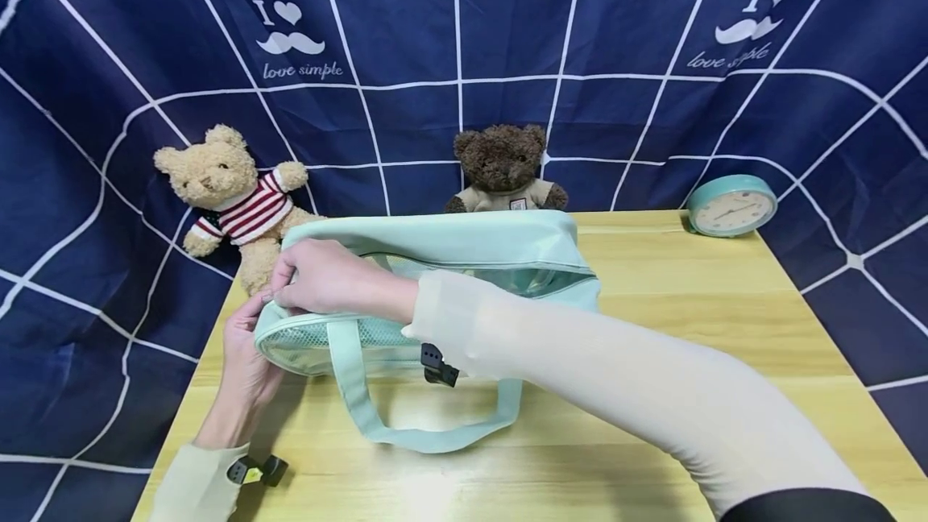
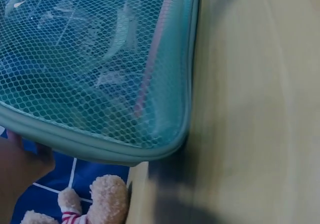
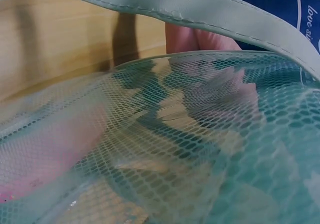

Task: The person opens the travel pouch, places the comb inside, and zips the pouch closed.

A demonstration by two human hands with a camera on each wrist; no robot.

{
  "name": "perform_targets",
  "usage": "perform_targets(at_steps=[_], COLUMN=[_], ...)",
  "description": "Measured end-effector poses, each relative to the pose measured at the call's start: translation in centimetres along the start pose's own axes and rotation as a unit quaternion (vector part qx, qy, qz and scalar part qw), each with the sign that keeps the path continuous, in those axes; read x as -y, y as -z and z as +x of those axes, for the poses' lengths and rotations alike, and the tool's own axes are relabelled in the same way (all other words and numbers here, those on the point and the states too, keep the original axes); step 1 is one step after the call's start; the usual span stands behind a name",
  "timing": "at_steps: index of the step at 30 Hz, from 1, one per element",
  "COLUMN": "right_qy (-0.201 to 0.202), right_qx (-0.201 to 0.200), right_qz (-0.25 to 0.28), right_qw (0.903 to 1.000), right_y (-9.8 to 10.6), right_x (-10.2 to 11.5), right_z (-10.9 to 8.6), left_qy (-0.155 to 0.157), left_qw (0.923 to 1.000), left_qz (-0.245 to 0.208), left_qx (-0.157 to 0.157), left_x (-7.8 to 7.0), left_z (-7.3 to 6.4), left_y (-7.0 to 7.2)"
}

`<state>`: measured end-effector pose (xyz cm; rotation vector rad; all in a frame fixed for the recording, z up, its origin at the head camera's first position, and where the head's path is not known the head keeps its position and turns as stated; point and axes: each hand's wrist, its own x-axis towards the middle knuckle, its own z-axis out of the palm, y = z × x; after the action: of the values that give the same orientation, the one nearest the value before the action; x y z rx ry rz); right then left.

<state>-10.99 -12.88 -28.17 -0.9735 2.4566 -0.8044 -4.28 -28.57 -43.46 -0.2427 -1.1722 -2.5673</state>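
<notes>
A mint-green zip bag [image 1: 435, 234] with mesh and clear sides stands on the table, its zipped top gaping open. My left hand [image 1: 245, 353] grips the bag's left end from outside; in the left wrist view part of this hand [image 2: 22, 166] shows under the piped rim. Across the bag reaches my right arm, and the right hand [image 1: 329, 279], fingers curled, pinches the zipped edge at the left corner. Its fingertips hide whether a zip pull is between them. Through the mesh [image 3: 165, 149] in the right wrist view, something pink and clear wrapping show blurrily inside.
The bag's carry handle [image 1: 435, 437] lies toward the front of the wooden table [image 1: 652, 296]. A tan teddy bear [image 1: 250, 212] in a striped top leans at the left. Behind the bag sits a dark brown bear [image 1: 502, 159]; a teal clock [image 1: 732, 206] stands back right.
</notes>
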Motion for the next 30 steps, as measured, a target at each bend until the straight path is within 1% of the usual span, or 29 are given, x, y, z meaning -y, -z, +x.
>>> perform_targets(at_steps=[2, 4, 9, 10, 12, 16, 20, 22, 23, 24, 25, 27, 28, 30], right_qy=[0.013, 0.026, 0.065, 0.073, 0.083, 0.074, 0.036, 0.009, 0.004, -0.001, -0.002, -0.004, 0.001, 0.002], right_qx=[0.003, 0.013, 0.046, 0.05, 0.05, 0.031, 0.015, 0.017, 0.016, 0.017, 0.018, 0.02, 0.02, 0.019], right_qz=[0.001, -0.01, -0.072, -0.077, -0.067, -0.004, 0.059, 0.072, 0.075, 0.075, 0.061, 0.026, 0.007, -0.032], right_qw=[0.9999, 0.9995, 0.9943, 0.9931, 0.993, 0.9968, 0.9975, 0.9972, 0.997, 0.997, 0.998, 0.9994, 0.9998, 0.9993], right_y=[0.0, 0.1, 0.3, 0.4, 0.4, 0.5, 0.8, 1.1, 1.2, 1.3, 1.4, 1.6, 1.7, 1.8], right_x=[0.0, 0.2, 0.3, 0.3, 0.1, -0.3, -0.5, -0.4, -0.4, -0.3, -0.3, -0.2, -0.2, -0.2], right_z=[0.1, 0.2, 0.3, 0.2, 0.1, -0.4, -0.6, -0.6, -0.7, -0.7, -0.8, -0.9, -1.0, -1.3], left_qy=[-0.009, -0.015, -0.015, -0.014, -0.015, -0.018, -0.018, -0.021, -0.022, -0.024, -0.026, -0.026, -0.028, -0.031], left_qw=[0.9998, 0.9996, 0.9997, 0.9997, 0.9995, 0.9994, 0.9993, 0.9991, 0.999, 0.999, 0.9988, 0.9988, 0.9985, 0.9981], left_qz=[0.011, 0.018, 0.018, 0.021, 0.027, 0.026, 0.029, 0.036, 0.037, 0.038, 0.041, 0.042, 0.046, 0.053], left_qx=[-0.012, -0.016, 0.003, 0.007, 0.009, 0.011, 0.013, 0.01, 0.006, 0.002, -0.002, -0.004, -0.004, 0.0], left_x=[-0.2, -0.5, -0.7, -0.7, -0.6, -0.5, -0.6, -0.7, -0.7, -0.7, -0.8, -0.8, -0.8, -0.8], left_z=[0.1, 0.1, -0.1, -0.1, -0.2, 0.0, 0.5, 0.7, 0.8, 0.8, 0.8, 0.8, 0.7, 0.6], left_y=[-0.1, -0.1, 0.2, 0.3, 0.4, 0.4, 0.1, 0.0, 0.0, -0.1, -0.1, 0.0, 0.0, 0.1])
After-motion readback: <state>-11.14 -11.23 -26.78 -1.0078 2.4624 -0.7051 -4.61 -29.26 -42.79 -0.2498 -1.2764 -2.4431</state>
